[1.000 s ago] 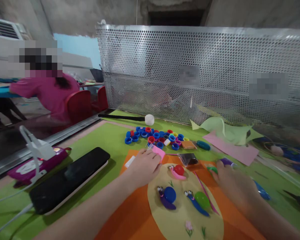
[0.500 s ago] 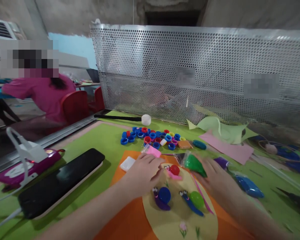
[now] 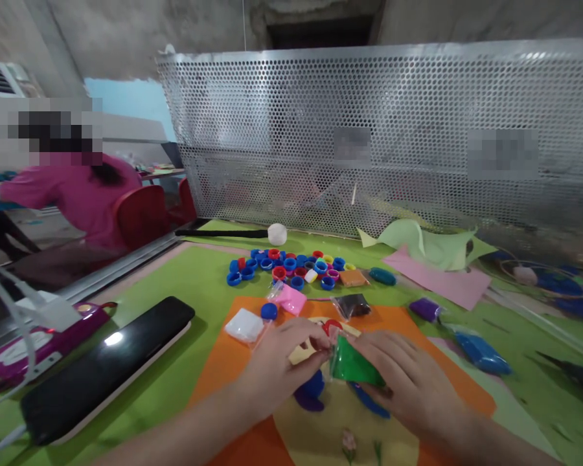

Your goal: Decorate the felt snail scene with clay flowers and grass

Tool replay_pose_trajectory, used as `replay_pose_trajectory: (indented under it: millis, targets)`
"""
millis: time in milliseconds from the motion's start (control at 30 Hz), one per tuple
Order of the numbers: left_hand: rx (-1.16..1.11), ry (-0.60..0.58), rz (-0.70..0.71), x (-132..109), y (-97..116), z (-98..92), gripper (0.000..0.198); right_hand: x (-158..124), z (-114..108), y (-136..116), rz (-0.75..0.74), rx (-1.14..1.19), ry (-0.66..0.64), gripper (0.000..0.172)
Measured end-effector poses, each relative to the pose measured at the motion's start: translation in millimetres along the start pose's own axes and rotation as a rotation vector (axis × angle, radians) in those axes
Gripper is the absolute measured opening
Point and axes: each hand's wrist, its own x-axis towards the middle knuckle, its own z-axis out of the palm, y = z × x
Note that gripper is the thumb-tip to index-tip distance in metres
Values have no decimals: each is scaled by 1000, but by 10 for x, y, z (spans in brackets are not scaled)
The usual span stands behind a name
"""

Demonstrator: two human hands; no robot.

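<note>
**Two hands pinch a green clay packet over an orange craft sheet**

Seen from a head camera, an orange sheet (image 3: 221, 362) lies on a green tabletop (image 3: 175, 278). This sheet is the reference for every position below.

Above the middle of the orange sheet, the person's left hand (image 3: 282, 362) and right hand (image 3: 408, 382) meet. Both are closed on one small green clay packet (image 3: 352, 366). The left fingertips grip its upper left corner, and the right fingers wrap its right side. The packet is lifted just over a yellow oval (image 3: 333, 427) that lies on the orange sheet. A blue and purple clay figure (image 3: 311, 391) shows below the left hand, partly hidden by it.

Along the far edge of the orange sheet sit a white packet (image 3: 244, 325), a single blue cap (image 3: 269, 311), a pink packet (image 3: 291, 299) and a dark brown packet (image 3: 352, 305). Beyond that edge is a cluster of blue and red bottle caps (image 3: 286, 265).

To the right of the orange sheet lie a purple packet (image 3: 425, 309) and a blue packet (image 3: 480, 353). To its left rests a black tablet (image 3: 107, 369).

Well beyond the sheet stands a perforated metal screen (image 3: 369, 142). Far to its left, another person in a pink top (image 3: 72, 194) sits at another table.
</note>
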Motion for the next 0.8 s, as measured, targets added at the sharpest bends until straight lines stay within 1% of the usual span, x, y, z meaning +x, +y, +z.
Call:
replay_pose_trajectory:
  millis: [167, 267, 367, 533, 633, 800]
  targets:
    - [-41, 106, 40, -6, 35, -15, 3, 23, -19, -31, -13, -3, 55, 25]
    - [-41, 164, 93, -22, 54, -25, 7, 20, -28, -42, -28, 16, 65, 25]
    - [-30, 194, 150, -38, 67, -24, 9, 14, -38, -58, -30, 24, 76, 25]
    - [33, 196, 205, -59, 63, -2, 13, 24, -54, -88, -24, -2, 92, 24]
    - [63, 191, 207, -58, 71, -5, 14, 33, -56, -96, -28, 14, 84, 24]
    - [51, 136, 174, -40, 136, -34, 10, 50, -56, -106, -14, 47, 44, 24]
